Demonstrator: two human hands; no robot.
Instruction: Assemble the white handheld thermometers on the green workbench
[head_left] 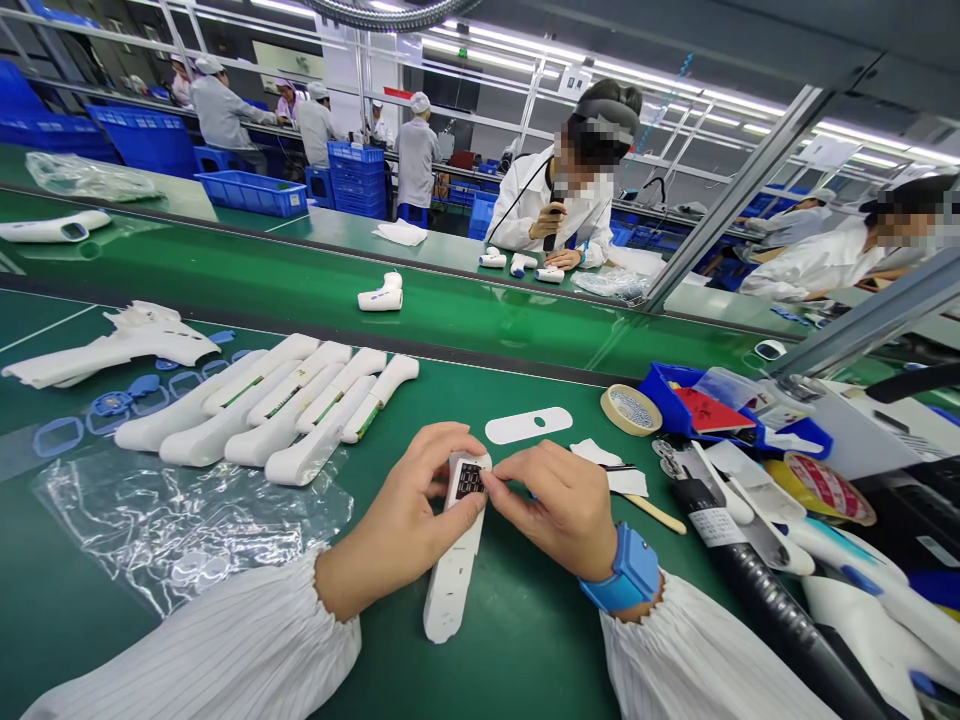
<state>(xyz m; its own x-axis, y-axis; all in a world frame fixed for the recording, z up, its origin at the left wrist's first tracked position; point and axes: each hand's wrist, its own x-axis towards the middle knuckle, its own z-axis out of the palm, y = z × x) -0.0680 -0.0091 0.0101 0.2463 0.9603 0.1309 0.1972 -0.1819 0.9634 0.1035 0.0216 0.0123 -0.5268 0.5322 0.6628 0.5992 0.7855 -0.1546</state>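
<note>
Between the thumb and fingers of my left hand (420, 500) is a long white plastic housing (452, 585), its lower end reaching down over the green table. A black digit display (470, 481) shows near its upper end. My right hand (559, 505), with a blue band at the wrist, pinches at the display's right edge; whatever lies between those fingertips is too small to make out. Beyond the hands lies a flat white oval piece (529, 425) with a hole. White paper scraps (611, 465) and a wooden stick (656, 513) are beside my right hand.
Several white housings (289, 400) lie in a row at left, behind a clear plastic bag (202, 520). A tape roll (631, 409), a blue bin (675, 395) and a black hose (757, 590) crowd the right. Past the green conveyor (300, 285), a co-worker (555, 200) handles white devices.
</note>
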